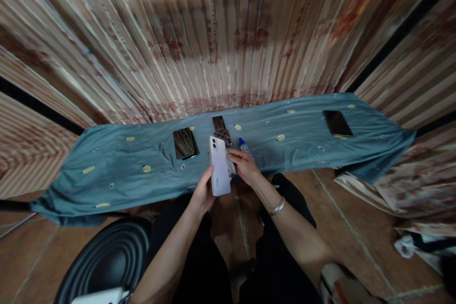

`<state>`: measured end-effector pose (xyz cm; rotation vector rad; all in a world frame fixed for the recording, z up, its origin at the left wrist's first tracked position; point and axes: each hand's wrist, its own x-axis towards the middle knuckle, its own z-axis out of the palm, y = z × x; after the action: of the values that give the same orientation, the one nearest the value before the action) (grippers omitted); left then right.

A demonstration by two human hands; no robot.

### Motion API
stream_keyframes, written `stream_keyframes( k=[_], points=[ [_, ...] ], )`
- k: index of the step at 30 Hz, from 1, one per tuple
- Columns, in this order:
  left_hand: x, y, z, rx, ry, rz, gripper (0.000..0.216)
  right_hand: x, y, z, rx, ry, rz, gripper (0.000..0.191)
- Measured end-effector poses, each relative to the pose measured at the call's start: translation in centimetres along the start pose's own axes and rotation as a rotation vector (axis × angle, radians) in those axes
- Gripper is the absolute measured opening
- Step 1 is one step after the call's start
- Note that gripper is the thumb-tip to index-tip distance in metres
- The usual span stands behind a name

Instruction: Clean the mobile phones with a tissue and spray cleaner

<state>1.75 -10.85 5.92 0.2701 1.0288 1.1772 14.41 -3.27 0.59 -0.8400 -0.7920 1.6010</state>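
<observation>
My left hand [203,191] grips a pale lilac smartphone [220,171] by its lower left side. The phone's back, with two camera lenses at the top, faces up. My right hand [244,166] is closed on a small grey cloth [231,165] at the phone's right edge. Just past the right hand lies a small bottle with a blue cap [242,142]. Beyond the phone's top sits a dark, opened item [220,128], perhaps a folding phone or compact; I cannot make out which.
Dark phones or tablets in a stack [184,143] lie left of my hands on the blue-green cloth-covered bench [121,156]. A black smartphone [337,123] rests at the far right. Striped curtains [228,57] hang behind. A ribbed black round object [110,261] stands on the floor, lower left.
</observation>
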Motion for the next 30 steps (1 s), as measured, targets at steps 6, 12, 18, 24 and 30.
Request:
stream_keyframes(
  k=[6, 12, 18, 24, 30],
  points=[
    [0.1, 0.3, 0.2, -0.043, 0.016, 0.057, 0.022, -0.6, 0.1, 0.5, -0.113, -0.019, -0.03, 0.039],
    [0.4, 0.2, -0.2, 0.014, 0.001, 0.076, 0.021, -1.1, 0.3, 0.6, -0.152, -0.028, 0.0, 0.043],
    [0.9, -0.1, -1.1, 0.064, -0.053, 0.189, 0.03, -1.6, 0.9, 0.7, -0.137, -0.073, 0.044, 0.043],
    [1.3, -0.3, -1.5, 0.124, -0.165, 0.264, 0.046, -2.2, 1.9, 1.2, -0.156, -0.12, 0.121, 0.034],
    [2.1, -0.2, -2.6, 0.162, -0.124, 0.291, 0.063, -2.9, 2.2, 1.3, -0.198, -0.16, 0.143, 0.028]
  ],
)
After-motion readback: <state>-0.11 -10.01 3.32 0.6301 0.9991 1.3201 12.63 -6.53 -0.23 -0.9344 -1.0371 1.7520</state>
